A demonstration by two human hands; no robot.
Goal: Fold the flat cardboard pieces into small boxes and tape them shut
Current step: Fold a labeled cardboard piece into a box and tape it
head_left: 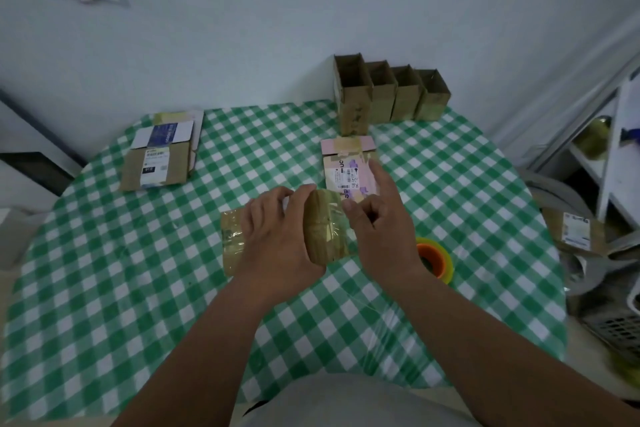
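Observation:
A small brown cardboard box (325, 225) with shiny tape on it sits at the middle of the green checked table (138, 288). My left hand (277, 236) lies over its left part, fingers curled round the top edge. My right hand (377, 218) is at its right side; thumb and bent fingers pinch the tape at the box's upper right corner while the index finger points up. A roll of tape with an orange core (434, 260) lies just right of my right wrist. A flat pink cardboard piece (348, 166) lies behind the box.
Several open brown boxes (391, 94) stand in a row at the table's far edge. A flat stack of cardboard with blue and white labels (159, 156) lies far left. Shelving, a cardboard piece (575, 232) and a basket sit off the table's right side.

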